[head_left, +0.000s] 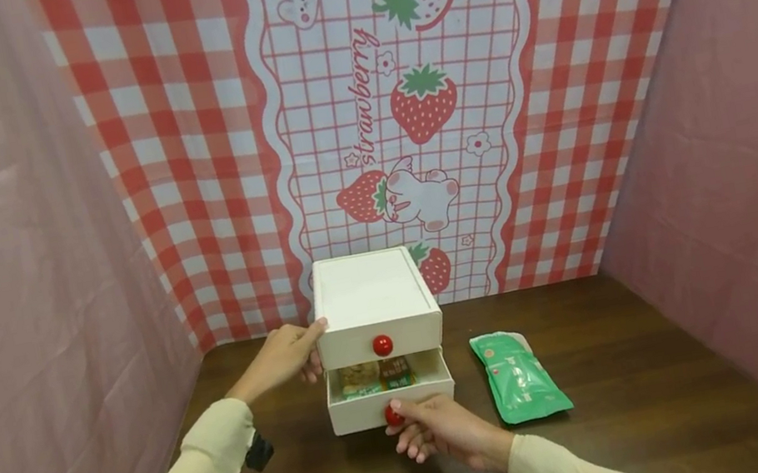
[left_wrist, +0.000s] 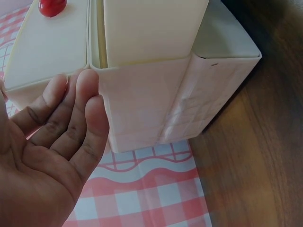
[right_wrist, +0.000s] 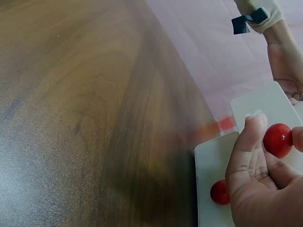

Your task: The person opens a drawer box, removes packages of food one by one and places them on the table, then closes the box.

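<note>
A small white drawer cabinet (head_left: pixel 371 288) stands on the wooden table. Its middle drawer (head_left: pixel 357 414) is pulled partly out, showing several small packaged snacks (head_left: pixel 395 369) inside. My right hand (head_left: pixel 451 431) pinches that drawer's red knob (right_wrist: pixel 278 140), thumb on one side and fingers on the other. At the cabinet's left side, my left hand (head_left: pixel 282 357) rests its thumb near the top front edge. In the left wrist view its slightly bent fingers (left_wrist: pixel 87 109) lie by the side wall. The upper drawer, with a red knob (head_left: pixel 382 345), is closed.
On the table right of the cabinet lies a green snack pouch (head_left: pixel 521 376). A lower drawer's red knob (right_wrist: pixel 220 192) shows in the right wrist view. Behind stands a red checked strawberry cloth (head_left: pixel 201 175), with pink cloth (head_left: pixel 714 152) at both sides.
</note>
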A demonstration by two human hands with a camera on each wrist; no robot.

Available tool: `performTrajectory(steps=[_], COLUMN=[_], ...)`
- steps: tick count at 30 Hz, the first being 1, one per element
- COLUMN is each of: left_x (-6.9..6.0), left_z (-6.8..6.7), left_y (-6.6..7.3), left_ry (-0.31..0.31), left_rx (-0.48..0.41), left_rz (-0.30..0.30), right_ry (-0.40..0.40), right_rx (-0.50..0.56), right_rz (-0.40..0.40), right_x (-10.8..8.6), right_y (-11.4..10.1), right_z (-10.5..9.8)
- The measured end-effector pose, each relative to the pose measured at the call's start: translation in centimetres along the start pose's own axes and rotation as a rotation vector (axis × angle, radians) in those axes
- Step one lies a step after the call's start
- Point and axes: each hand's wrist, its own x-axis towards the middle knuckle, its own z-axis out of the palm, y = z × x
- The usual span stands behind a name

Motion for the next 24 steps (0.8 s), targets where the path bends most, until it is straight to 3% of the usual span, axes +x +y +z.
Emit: performTrajectory(steps=[24], left_x=[0.0], left_z=[0.1], left_y=[0.1], left_ry=[0.012], left_rx=[0.018], left_rz=[0.0], right_ry=[-0.02], right_rx=[0.01], right_rz=[0.014], right_x=[-1.2], right_y=[0.4], right_z=[0.4])
